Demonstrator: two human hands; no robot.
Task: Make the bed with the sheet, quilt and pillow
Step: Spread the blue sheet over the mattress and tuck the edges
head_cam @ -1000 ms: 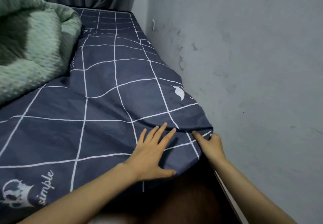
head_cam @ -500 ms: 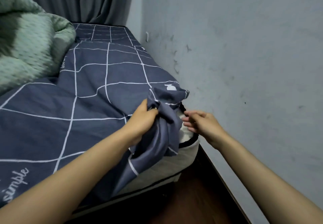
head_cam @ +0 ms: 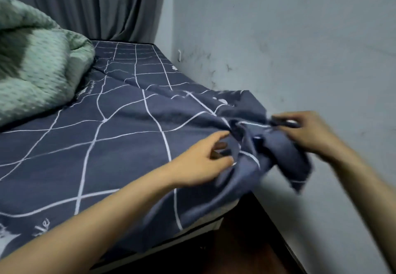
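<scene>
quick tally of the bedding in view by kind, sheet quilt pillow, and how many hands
sheet, navy with a white grid: 1
quilt, green, bunched at the left: 1
pillow: 0 in view
hands: 2, left hand and right hand, both at the sheet's bunched corner by the wall
total: 4

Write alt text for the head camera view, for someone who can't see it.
Two bare hands, left hand and right hand, bunch a dark blue grid-patterned sheet at the bed corner beside a grey wall. A green quilt lies heaped behind.
</scene>
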